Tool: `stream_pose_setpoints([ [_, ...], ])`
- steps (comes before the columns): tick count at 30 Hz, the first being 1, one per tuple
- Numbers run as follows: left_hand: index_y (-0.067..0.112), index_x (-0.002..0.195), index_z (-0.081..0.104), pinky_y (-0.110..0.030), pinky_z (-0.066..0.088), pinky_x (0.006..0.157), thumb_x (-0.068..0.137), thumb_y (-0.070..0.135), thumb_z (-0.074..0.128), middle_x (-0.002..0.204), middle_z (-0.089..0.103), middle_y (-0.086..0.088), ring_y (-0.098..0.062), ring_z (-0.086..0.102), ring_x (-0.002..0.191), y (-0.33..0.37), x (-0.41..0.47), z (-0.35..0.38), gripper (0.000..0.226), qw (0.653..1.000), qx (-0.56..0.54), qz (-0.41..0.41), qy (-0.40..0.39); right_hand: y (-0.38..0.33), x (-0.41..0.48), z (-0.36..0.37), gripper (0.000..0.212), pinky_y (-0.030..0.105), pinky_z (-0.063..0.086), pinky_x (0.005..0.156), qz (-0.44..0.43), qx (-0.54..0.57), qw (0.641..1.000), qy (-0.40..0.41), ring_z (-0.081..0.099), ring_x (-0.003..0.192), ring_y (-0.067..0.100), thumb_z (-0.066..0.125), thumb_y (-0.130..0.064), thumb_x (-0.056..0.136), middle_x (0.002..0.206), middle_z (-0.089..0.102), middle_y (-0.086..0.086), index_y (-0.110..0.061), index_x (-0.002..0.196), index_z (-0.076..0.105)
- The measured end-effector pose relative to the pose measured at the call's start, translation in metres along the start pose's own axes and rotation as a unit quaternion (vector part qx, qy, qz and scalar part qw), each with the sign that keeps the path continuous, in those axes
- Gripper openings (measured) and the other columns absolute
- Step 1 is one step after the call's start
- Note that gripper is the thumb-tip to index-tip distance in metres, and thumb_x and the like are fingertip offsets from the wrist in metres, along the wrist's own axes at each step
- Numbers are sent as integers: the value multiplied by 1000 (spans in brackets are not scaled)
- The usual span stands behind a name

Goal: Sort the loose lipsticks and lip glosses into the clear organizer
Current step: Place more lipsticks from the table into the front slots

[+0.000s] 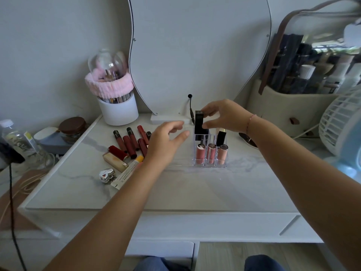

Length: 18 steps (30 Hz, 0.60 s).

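Left of centre, a pile of loose lipsticks (129,147) is not yet sorted; your left hand (168,141) hovers by it, fingers relaxed, empty. At centre, the organizer (220,165) holds three pink glosses and one black lipstick. Just behind, your right hand (224,116) pinches another black lipstick (199,124), upright at the back-left slot.

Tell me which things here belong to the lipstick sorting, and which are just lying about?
Belongs: clear organizer, black lipstick pinched in the right hand, left hand, loose red lip glosses, red lipstick, gold lipstick.
Lying about: white brush holder, pink headband, fan, water bottle, brown-lidded jar.
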<state>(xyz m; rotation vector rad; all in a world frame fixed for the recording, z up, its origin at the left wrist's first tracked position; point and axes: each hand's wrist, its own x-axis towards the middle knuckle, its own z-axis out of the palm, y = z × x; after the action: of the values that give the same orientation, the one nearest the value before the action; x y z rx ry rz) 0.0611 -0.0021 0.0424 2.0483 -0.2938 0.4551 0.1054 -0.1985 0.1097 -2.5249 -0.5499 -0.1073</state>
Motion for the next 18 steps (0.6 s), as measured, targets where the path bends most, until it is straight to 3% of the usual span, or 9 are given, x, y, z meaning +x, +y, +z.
stream_pose_setpoints([
  [3, 21, 119, 61, -18, 40, 85, 82, 33, 67, 109, 63, 10, -6, 54, 101, 4, 22, 9, 39, 999, 1, -4, -38, 5, 0, -1, 28, 40, 40, 95, 8, -115, 993, -19, 53, 104, 17, 72, -36, 73, 109, 62, -2, -26, 98, 68],
  [7, 24, 116, 63, -8, 36, 79, 82, 31, 69, 107, 67, 11, -2, 57, 100, 9, 40, 19, 36, 995, -18, -4, -98, 3, 2, 3, 21, 39, 39, 87, 6, -187, 981, -47, 51, 99, 17, 66, -42, 76, 94, 57, -9, -31, 95, 69],
  [11, 19, 111, 65, -1, 43, 74, 81, 18, 70, 103, 71, 3, -2, 64, 90, 9, 46, 25, 31, 992, -52, -11, -117, 1, 3, 6, 21, 41, 44, 87, 4, -191, 980, -46, 58, 94, 19, 65, -36, 78, 89, 61, -9, -27, 96, 69],
  [15, 16, 110, 65, -1, 44, 74, 82, 15, 68, 98, 69, 4, 7, 62, 85, 10, 49, 24, 28, 990, -88, -7, -111, 1, 4, 4, 19, 42, 46, 89, 9, -146, 989, -37, 61, 92, 19, 65, -31, 79, 94, 69, -4, -22, 96, 68],
  [18, 16, 109, 65, -7, 46, 77, 82, 15, 68, 98, 70, 3, 1, 64, 86, 11, 50, 25, 27, 989, -92, -5, -113, 1, 4, 2, 19, 40, 48, 87, 5, -140, 989, -38, 62, 90, 19, 65, -29, 80, 95, 70, -2, -19, 96, 67],
])
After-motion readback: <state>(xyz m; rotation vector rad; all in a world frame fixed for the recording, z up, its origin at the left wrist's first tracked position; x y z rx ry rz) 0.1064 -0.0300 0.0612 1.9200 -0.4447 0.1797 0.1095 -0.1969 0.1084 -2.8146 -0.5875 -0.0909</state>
